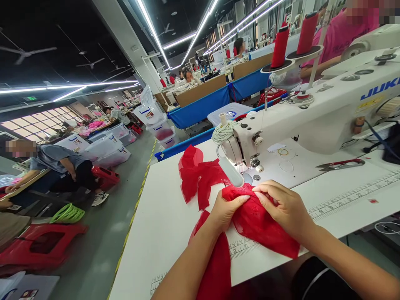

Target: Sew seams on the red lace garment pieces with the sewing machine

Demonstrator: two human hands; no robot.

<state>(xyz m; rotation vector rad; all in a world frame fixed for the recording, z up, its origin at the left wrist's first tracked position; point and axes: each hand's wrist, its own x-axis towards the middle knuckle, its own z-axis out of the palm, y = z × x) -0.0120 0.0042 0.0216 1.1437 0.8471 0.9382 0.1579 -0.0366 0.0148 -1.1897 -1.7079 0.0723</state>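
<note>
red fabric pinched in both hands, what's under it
Under the red fabric is the white tabletop, with printed ruler marks showing on both sides of it. Whatever lies directly beneath the cloth is covered and cannot be seen.

Right in front of the sewing machine [312, 110], left hand [227, 208] and right hand [283, 206] are held close, thumbs [241, 201] turned toward each other!

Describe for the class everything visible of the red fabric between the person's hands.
The red fabric looks thin and slightly sheer, with a lace-like pattern along its upper part. It drapes, creased, over the white table before the sewing machine, its lower corner reaching the front edge. The left hand and right hand pinch its bunched upper part.
</note>
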